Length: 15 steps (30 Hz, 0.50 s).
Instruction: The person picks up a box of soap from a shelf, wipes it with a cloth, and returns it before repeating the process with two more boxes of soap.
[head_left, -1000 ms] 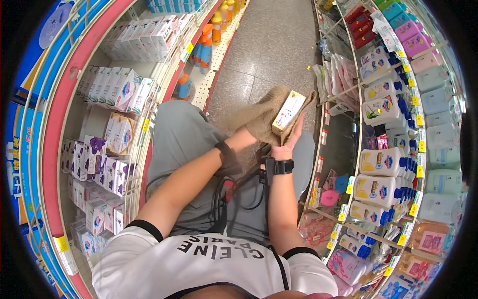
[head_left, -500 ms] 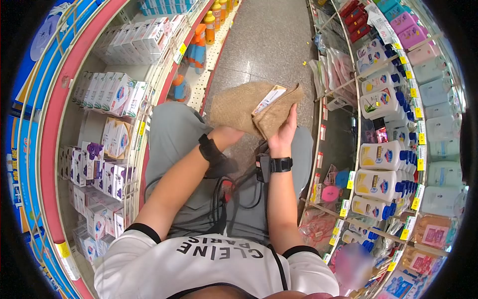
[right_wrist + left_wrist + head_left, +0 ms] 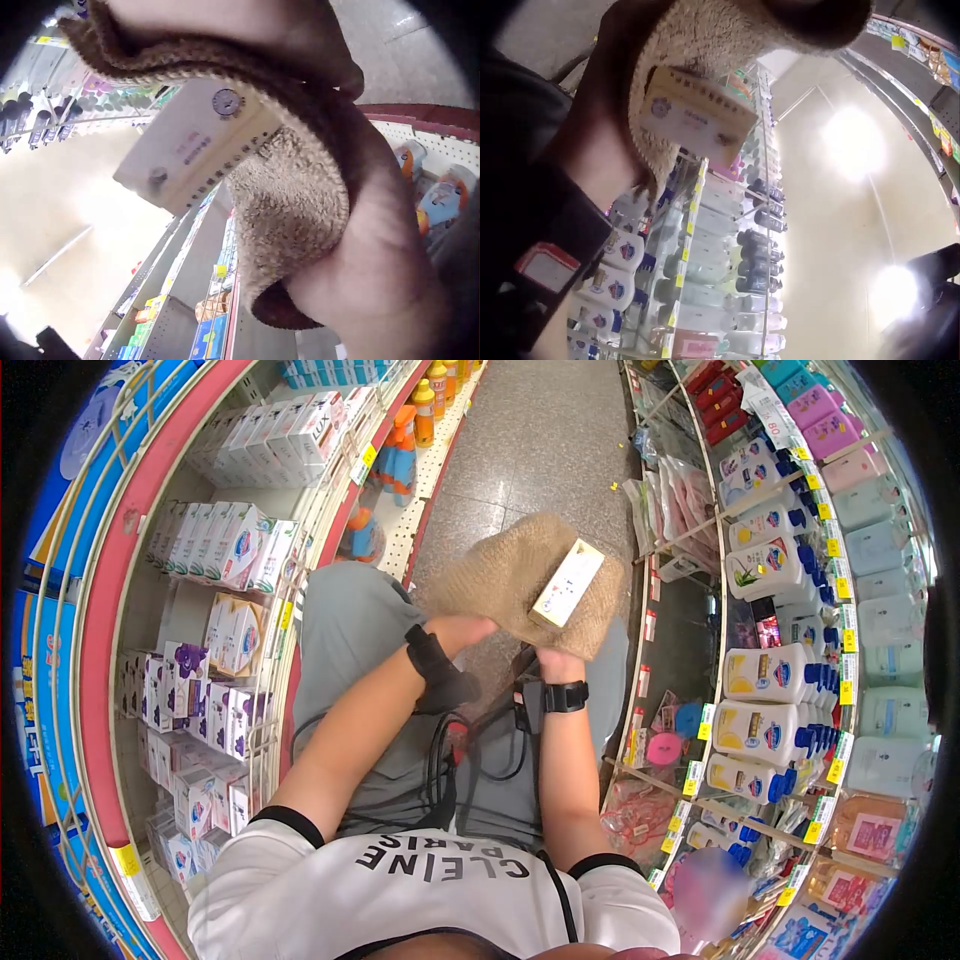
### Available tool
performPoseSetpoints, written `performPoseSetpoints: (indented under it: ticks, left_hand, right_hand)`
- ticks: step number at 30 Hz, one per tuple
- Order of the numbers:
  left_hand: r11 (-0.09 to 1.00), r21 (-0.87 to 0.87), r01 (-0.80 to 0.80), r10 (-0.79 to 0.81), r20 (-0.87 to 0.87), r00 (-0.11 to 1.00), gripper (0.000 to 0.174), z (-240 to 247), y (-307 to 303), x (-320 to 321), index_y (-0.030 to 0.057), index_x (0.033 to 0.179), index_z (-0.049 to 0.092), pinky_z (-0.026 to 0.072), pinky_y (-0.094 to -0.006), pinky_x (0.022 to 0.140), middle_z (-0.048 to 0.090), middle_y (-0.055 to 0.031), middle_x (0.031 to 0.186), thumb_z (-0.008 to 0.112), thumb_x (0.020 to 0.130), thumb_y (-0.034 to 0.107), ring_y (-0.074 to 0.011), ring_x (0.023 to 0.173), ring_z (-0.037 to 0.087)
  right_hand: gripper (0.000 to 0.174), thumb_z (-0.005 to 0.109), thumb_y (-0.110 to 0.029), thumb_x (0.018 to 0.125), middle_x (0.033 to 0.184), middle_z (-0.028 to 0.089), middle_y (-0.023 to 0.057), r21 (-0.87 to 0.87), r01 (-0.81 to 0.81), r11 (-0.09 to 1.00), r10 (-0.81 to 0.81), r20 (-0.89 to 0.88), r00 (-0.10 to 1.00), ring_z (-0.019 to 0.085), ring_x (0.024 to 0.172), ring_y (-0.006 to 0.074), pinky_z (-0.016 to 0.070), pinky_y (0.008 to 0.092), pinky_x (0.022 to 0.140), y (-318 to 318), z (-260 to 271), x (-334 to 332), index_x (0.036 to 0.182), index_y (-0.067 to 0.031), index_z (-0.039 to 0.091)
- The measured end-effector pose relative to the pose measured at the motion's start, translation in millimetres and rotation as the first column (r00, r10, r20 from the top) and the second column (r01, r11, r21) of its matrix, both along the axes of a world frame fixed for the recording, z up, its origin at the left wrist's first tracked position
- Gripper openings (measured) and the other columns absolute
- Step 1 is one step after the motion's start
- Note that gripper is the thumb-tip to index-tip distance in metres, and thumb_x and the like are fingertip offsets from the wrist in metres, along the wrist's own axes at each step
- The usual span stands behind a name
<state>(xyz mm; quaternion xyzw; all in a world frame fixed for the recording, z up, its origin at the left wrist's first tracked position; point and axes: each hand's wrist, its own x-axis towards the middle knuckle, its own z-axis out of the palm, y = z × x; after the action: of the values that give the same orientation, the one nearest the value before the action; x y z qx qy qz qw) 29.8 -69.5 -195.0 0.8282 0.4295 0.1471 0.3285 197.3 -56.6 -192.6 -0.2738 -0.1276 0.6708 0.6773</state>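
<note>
A brown cloth [image 3: 500,575] with a nubby, towel-like surface is spread between my two hands in front of my knees. On its right part lies a small white box with cream sides [image 3: 568,585], printed with a round emblem and characters. My left hand [image 3: 464,629] holds the cloth from below at its near left side, most fingers hidden under it. My right hand [image 3: 563,663] is under the right part, beneath the box, and its fingers are covered in the head view. From below, the right wrist view shows the cloth [image 3: 289,217] curving up around the box [image 3: 199,142].
Boxed soaps [image 3: 230,545] fill the shelves at the left behind wire rails. White pump bottles [image 3: 765,675] line the right shelves, with price tags along the edges. Orange bottles [image 3: 425,410] stand low ahead beside the floor aisle [image 3: 540,430]. Dark cables [image 3: 440,760] hang over my lap.
The cloth's right part was folded partly over the box half a second ago; now it lies laid back and the box shows fully. My right hand has turned beneath it.
</note>
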Motion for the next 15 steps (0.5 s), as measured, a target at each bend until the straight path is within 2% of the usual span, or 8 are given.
performPoseSetpoints:
  ticks: [2,4,6,8,10,12,15]
  left_hand:
    - [0.999,-0.042,-0.026,0.029,0.068,0.997,0.054,-9,2,3,0.0072,0.136,0.033,0.027,-0.0425,0.108,0.036,-0.0113,0.141,0.034,0.094,0.041,-0.0276,0.128,0.035]
    - [0.993,-0.084,-0.085,0.101,0.211,0.972,0.054,-17,5,3,0.0072,0.137,0.032,0.0269,-0.042,0.108,0.035,-0.0112,0.141,0.034,0.094,0.04,-0.0272,0.128,0.035]
    - [0.978,-0.158,-0.136,0.188,0.393,0.9,0.054,-27,9,3,0.0072,0.137,0.032,0.0269,-0.0414,0.108,0.034,-0.0111,0.142,0.034,0.094,0.04,-0.0269,0.128,0.035]
    - [0.958,-0.241,-0.153,0.267,0.561,0.784,0.054,-36,13,2,0.0072,0.137,0.031,0.0268,-0.0409,0.108,0.034,-0.011,0.142,0.034,0.094,0.039,-0.0265,0.128,0.034]
    - [0.948,-0.281,-0.149,0.302,0.644,0.703,0.054,-43,17,2,0.0072,0.137,0.031,0.0267,-0.0404,0.108,0.033,-0.011,0.142,0.034,0.094,0.039,-0.0261,0.129,0.034]
    - [0.942,-0.299,-0.151,0.32,0.674,0.666,0.053,-49,21,4,0.0073,0.137,0.03,0.0266,-0.0399,0.108,0.033,-0.0109,0.143,0.034,0.094,0.038,-0.0258,0.129,0.034]
    - [0.947,-0.259,-0.192,0.314,0.606,0.731,0.053,-53,23,5,0.0073,0.138,0.03,0.0249,-0.0412,0.109,0.032,-0.0106,0.143,0.033,0.094,0.037,-0.0259,0.129,0.033]
  right_hand:
    - [0.049,0.042,-0.043,0.094,0.126,0.051,0.006,0.03,-0.028,0.999,0.027,0.028,0.999,0.052,0.112,0.0218,0.0448,0.0356,0.093,3,10,-2,0.13,-0.0099,0.042]
    - [0.051,0.043,-0.044,0.093,0.128,0.05,0.0074,0.053,-0.058,0.997,0.055,0.062,0.997,0.052,0.112,0.0227,0.0446,0.0358,0.094,2,20,-6,0.129,-0.0079,0.042]
    - [0.052,0.044,-0.044,0.093,0.129,0.049,0.0084,0.019,-0.089,0.996,0.087,0.075,0.993,0.051,0.113,0.0227,0.0443,0.0366,0.094,3,21,-6,0.129,-0.0071,0.042]
    - [0.051,0.039,-0.042,0.094,0.13,0.047,0.0108,-0.018,-0.077,0.997,0.077,0.0,0.997,0.048,0.116,0.0257,0.0415,0.0396,0.097,4,17,-3,0.13,-0.0064,0.041]
    - [0.05,0.035,-0.04,0.095,0.131,0.046,0.0132,-0.055,-0.063,0.997,0.059,-0.074,0.996,0.046,0.119,0.0288,0.0387,0.0427,0.1,6,9,4,0.131,-0.0056,0.04]
    - [0.05,0.034,-0.041,0.095,0.131,0.046,0.0138,-0.037,-0.039,0.999,0.036,-0.072,0.997,0.046,0.118,0.0299,0.0384,0.0442,0.1,9,4,11,0.131,-0.0057,0.04]
    - [0.051,0.035,-0.041,0.094,0.129,0.047,0.014,-0.015,0.016,1.0,-0.016,-0.031,0.999,0.046,0.118,0.0307,0.0385,0.0444,0.099,12,9,17,0.13,-0.0056,0.041]
